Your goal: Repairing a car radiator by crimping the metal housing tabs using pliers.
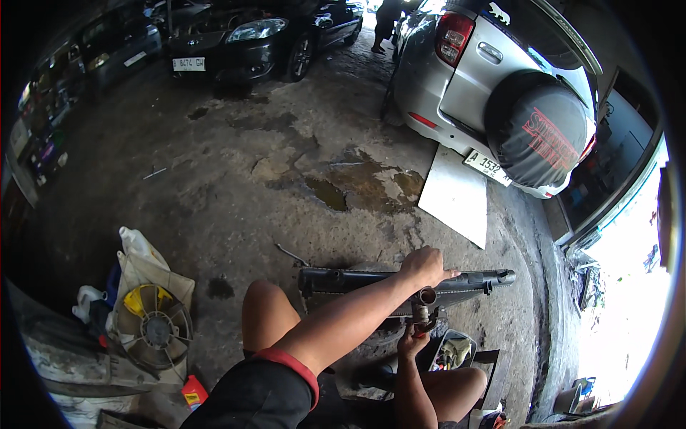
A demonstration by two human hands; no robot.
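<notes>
A black car radiator (471,280) stands on its edge on the concrete floor in front of my knees. My left hand (426,266) rests on its top tank and grips it. Just below, a metal pipe neck (427,296) sticks out of the radiator toward me. My right hand (411,343) sits under that neck, closed on a small tool with red grips (421,330). The tool's jaws are hidden by the neck. My bare knees (266,304) frame the radiator's lower part, which is out of sight.
A silver car (464,79) with a covered spare wheel is parked at the upper right, a white board (457,196) below it. A dark car (250,43) is at the top. A fan with yellow blades (153,325), white jugs and a red can (193,392) lie left. An open box (454,352) sits by my right leg.
</notes>
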